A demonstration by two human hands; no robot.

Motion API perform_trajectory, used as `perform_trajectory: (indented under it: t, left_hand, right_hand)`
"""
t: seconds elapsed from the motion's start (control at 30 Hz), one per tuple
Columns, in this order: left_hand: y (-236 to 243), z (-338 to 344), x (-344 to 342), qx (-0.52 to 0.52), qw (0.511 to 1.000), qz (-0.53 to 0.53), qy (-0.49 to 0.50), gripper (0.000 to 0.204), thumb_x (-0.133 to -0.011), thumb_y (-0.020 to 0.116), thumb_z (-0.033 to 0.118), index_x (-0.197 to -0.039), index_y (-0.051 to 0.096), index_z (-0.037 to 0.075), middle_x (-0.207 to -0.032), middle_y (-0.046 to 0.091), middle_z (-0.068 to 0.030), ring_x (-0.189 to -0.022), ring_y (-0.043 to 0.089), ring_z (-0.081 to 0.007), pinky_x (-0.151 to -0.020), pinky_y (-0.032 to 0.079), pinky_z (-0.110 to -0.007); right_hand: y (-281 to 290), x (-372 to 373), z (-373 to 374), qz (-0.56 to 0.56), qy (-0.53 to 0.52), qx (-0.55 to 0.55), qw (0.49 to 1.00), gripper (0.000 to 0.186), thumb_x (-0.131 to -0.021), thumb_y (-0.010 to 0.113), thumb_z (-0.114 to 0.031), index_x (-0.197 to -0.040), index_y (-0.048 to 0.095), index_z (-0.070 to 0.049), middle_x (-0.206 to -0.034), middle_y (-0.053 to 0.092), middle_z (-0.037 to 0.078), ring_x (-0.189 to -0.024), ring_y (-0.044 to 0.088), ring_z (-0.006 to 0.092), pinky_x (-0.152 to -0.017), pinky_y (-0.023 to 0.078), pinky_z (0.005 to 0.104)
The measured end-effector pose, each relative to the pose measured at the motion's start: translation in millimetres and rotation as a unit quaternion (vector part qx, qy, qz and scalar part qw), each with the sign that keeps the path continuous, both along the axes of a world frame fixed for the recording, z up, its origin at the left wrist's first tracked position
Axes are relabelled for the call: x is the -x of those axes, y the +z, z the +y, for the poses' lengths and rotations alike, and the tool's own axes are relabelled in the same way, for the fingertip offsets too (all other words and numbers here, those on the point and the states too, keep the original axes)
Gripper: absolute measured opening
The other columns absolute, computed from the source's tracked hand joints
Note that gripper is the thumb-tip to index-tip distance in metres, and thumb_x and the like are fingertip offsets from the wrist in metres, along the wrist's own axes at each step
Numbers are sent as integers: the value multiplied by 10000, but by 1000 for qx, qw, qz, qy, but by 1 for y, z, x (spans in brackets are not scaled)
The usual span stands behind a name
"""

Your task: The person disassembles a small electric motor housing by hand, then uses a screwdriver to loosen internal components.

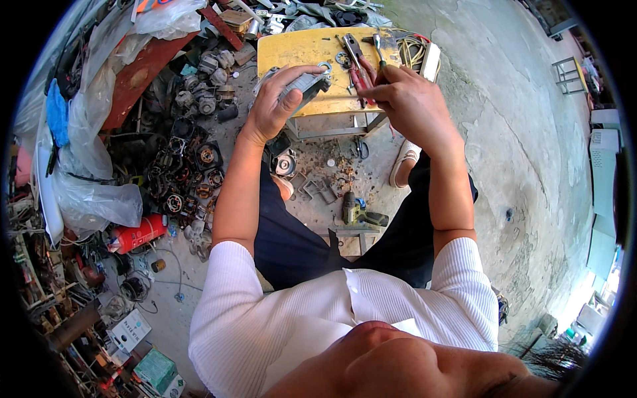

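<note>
My left hand (273, 106) grips a grey cast-metal part (308, 86) over the near left of a yellow-topped stool (285, 48). Fingers wrap its far side and the thumb presses the near side. A small metal ring (325, 67) shows at the part's far end. My right hand (415, 106) is closed above the stool's right side, fingers curled. A tool with a dark green handle (382, 64) runs up to those fingers; its grip is partly hidden. Beside them are pliers (353, 46) with red handles (362, 81), partly covered by the hand.
A cordless drill (358, 211) stands between my legs near scattered metal scraps (320, 191). Piled motor parts (192, 159) crowd the left, with a red container (138, 233) below. Coiled cable (413, 52) and a white power strip (430, 62) lie beyond my right hand.
</note>
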State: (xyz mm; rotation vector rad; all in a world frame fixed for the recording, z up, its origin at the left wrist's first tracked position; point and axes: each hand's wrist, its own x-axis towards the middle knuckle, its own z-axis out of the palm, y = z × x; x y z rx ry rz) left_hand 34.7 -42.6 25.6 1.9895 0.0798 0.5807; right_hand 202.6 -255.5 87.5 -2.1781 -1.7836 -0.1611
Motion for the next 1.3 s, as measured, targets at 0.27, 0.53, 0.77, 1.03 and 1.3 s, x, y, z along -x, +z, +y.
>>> perform_trajectory:
  t: [0.27,0.53,0.77,1.03,1.3]
  left_hand:
    - [10,-1,-2,-52,999,16,1,923,-857,389,818,-1260,611,18,-1189,645,-129,-1139,596,-241,-1004,426,-357]
    - [-6,8,1,128,977,-117,127,904,-890,342,799,-1292,586,26,-1284,611,-131,-1198,570,-274,-1098,366,-385]
    - [-16,101,45,566,716,-248,325,890,-839,458,795,-1341,498,62,-1359,534,-153,-1266,483,-383,-1048,372,-636]
    - [-223,166,105,647,600,161,442,225,-939,483,130,-1114,612,71,-1114,659,-122,-1073,634,-312,-939,511,-560]
    - [-261,183,100,257,782,264,503,498,-957,618,381,-1275,564,1,-1191,637,-155,-1146,603,-245,-959,473,-387]
  right_hand:
    - [-5,0,1,16,12,2,1000,290,-785,712,-97,-1040,777,-218,-943,637,10,-936,629,217,-782,521,359]
    - [3,-1,-2,22,-8,18,1000,291,-784,722,-98,-1043,773,-221,-967,646,9,-937,640,221,-771,529,365]
    - [10,-6,-9,113,3,39,993,301,-816,683,-79,-1084,755,-195,-968,647,51,-936,644,269,-776,517,400]
    - [22,0,0,165,25,-3,986,320,-818,712,-72,-1125,735,-160,-926,624,86,-868,629,299,-759,496,406]
    - [27,-6,0,194,53,-19,979,338,-864,671,-68,-1198,687,-114,-956,625,131,-867,624,334,-776,499,411]
